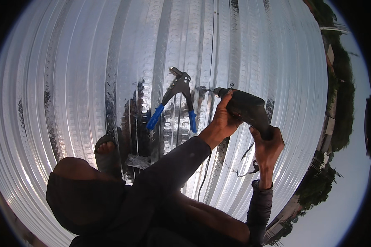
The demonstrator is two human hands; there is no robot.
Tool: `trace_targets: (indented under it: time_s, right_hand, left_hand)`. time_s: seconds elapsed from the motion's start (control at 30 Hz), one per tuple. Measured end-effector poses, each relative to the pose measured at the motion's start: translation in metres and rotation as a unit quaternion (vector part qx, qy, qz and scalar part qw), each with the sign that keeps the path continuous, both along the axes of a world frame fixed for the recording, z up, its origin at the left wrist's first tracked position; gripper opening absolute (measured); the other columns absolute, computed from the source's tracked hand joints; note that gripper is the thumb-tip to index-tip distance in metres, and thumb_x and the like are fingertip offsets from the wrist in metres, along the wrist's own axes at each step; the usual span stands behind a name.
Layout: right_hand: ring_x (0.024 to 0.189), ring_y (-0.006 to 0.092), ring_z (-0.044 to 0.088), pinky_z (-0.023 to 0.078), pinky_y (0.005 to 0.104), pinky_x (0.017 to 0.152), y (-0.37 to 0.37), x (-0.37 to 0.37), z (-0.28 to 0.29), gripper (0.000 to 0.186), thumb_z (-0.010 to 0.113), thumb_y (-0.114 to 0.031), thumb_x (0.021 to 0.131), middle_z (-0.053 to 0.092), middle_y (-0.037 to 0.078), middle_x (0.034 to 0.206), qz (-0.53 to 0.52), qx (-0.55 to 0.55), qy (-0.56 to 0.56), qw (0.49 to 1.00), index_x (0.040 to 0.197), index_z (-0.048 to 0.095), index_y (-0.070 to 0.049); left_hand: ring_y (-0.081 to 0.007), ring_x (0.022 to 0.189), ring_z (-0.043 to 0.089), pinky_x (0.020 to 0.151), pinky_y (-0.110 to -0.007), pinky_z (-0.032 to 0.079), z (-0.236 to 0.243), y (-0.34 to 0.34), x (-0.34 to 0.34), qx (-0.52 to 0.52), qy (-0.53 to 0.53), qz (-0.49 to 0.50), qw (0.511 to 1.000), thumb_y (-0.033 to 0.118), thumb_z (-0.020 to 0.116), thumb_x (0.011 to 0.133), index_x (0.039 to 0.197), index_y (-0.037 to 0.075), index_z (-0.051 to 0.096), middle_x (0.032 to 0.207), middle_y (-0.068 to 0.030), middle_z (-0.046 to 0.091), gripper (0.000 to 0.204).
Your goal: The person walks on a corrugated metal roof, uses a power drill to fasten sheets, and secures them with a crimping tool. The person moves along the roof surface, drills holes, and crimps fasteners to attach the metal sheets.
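Note:
A dark power drill (248, 103) lies nearly sideways in both my hands, its bit toward the left, at a ridge of the corrugated metal sheeting (86, 74). Whether the bit touches the metal I cannot tell. My left hand (222, 122) supports the drill's body near the chuck from below, thumb along its side. Around the handle, at the lower right, my right hand (269, 147) is closed. Left of the drill a hand riveter (179, 86) with blue grips rests on the sheeting, its handles spread apart.
A crumpled clear plastic bag (138, 161) lies by my foot (106, 148) in a sandal. A thin dark cord (203, 177) runs over the ridges beneath my arms. Along the right, the sheeting ends at a curved edge, with trees (343, 94) and sky beyond.

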State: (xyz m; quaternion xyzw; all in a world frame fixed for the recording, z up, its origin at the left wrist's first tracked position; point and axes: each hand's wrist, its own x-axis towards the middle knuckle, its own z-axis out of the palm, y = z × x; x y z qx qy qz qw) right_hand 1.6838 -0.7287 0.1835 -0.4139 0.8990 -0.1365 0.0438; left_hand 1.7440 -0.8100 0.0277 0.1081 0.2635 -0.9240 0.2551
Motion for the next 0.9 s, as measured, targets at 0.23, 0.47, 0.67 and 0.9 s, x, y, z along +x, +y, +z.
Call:
trace_targets:
  time_s: [0.23,0.47,0.67,0.9]
  right_hand:
    - [0.064,0.0353,0.066,0.055,0.0423,0.061,-0.044,0.006,0.015,0.04,0.087,-0.024,0.073,0.063,0.013,0.081,0.278,0.075,0.12,0.95,0.096,0.062,-0.001]
    - [0.056,0.0164,0.061,0.049,0.0335,0.05,-0.075,0.006,0.02,0.032,0.08,-0.022,0.079,0.063,0.01,0.069,0.055,0.249,-0.226,0.94,0.089,0.065,0.004]
    - [0.045,0.0139,0.054,0.042,0.03,0.043,-0.063,-0.003,0.016,0.021,0.073,-0.017,0.075,0.058,0.006,0.059,-0.059,0.253,-0.348,0.901,0.077,0.066,0.003]
    - [0.044,0.0151,0.053,0.041,0.0311,0.044,-0.08,0.013,0.014,0.015,0.07,-0.011,0.073,0.057,0.007,0.059,-0.09,0.258,-0.344,0.899,0.071,0.063,0.002]
  left_hand:
    - [-0.0236,0.113,0.059,0.097,-0.045,0.047,0.008,-0.014,0.011,0.068,-0.036,0.009,0.997,0.065,0.051,0.091,0.114,0.015,0.063,0.116,-0.0045,0.065,0.056]
    - [-0.0219,0.103,0.062,0.089,-0.044,0.05,0.013,-0.035,0.017,0.057,-0.095,-0.06,0.992,0.067,0.046,0.09,0.109,0.016,0.063,0.109,-0.0047,0.067,0.057]
    - [-0.0205,0.095,0.063,0.087,-0.042,0.05,0.022,-0.037,0.004,0.093,-0.153,-0.08,0.981,0.053,0.048,0.089,0.099,0.017,0.062,0.1,-0.0027,0.066,0.04]
    - [-0.0211,0.097,0.063,0.088,-0.044,0.05,0.009,-0.047,0.006,0.109,-0.151,-0.105,0.977,0.053,0.049,0.088,0.102,0.016,0.061,0.103,-0.0043,0.066,0.042]
